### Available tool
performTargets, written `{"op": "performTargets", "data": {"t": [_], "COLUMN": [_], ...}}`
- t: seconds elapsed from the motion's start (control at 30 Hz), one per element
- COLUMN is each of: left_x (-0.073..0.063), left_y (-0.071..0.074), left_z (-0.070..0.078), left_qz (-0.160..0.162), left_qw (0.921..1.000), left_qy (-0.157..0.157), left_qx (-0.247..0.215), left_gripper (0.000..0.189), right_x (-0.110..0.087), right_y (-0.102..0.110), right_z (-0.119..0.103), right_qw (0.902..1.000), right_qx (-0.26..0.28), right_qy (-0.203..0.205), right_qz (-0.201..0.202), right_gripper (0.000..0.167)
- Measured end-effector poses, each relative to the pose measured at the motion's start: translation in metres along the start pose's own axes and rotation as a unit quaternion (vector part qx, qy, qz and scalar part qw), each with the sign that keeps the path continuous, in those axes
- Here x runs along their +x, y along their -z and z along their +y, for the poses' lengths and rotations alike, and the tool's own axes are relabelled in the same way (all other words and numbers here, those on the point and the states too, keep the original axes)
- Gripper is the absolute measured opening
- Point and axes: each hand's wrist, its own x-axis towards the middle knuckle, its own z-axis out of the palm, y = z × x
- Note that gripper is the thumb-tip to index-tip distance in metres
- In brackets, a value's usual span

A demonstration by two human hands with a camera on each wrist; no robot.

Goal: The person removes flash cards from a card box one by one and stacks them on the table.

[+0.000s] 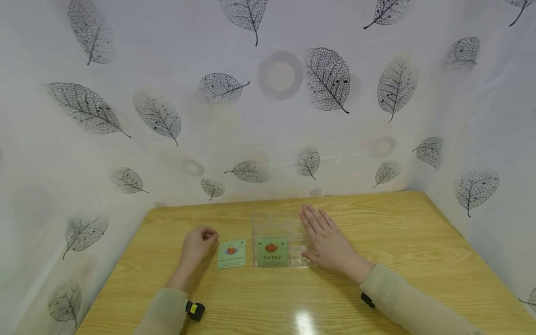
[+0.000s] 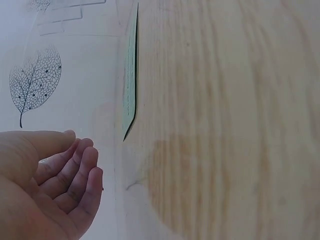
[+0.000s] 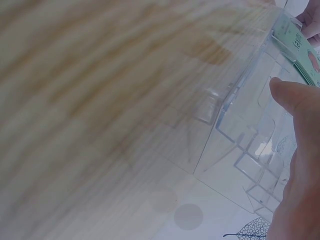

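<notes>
A clear plastic card box (image 1: 270,226) lies in the middle of the table, with a green "turkey" card (image 1: 272,252) in its left part. My right hand (image 1: 328,242) rests along the box's right side, fingers straight and thumb spread; the right wrist view shows the thumb over the clear plastic (image 3: 250,130). To the left of the box a green card with a picture (image 1: 231,254) lies on the table. Just left of that card, my left hand (image 1: 199,244) has loosely bent fingers. In the left wrist view nothing shows between the thumb and fingers (image 2: 75,185).
The wooden table (image 1: 251,302) reaches back to a white curtain (image 1: 259,125) printed with dark leaves, which also hangs along both sides. A dark wrist camera (image 1: 195,310) is strapped at the left sleeve, another (image 1: 367,300) at the right.
</notes>
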Motion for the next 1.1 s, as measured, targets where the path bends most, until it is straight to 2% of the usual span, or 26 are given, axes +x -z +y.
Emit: {"op": "performTargets", "data": {"t": [0.43,0.8,1.1], "left_x": [-0.002,-0.005,-0.01], "left_y": [0.002,-0.003,-0.007], "left_z": [0.005,0.012,0.022], "left_qz": [0.014,0.013,0.015], "left_qw": [0.9987,0.9971,0.996], "left_qy": [-0.013,-0.015,-0.042], "left_qx": [-0.048,-0.074,-0.078], "left_gripper": [0.012,0.012,0.01], "right_x": [0.001,0.0,0.0], "right_y": [0.001,0.001,0.0], "right_z": [0.0,-0.001,-0.001], "right_qw": [1.0,0.9997,0.9996], "right_qx": [0.004,0.004,0.01], "right_qy": [0.001,0.008,0.006], "right_qz": [-0.001,0.023,0.027], "right_gripper": [0.111,0.11,0.11]}}
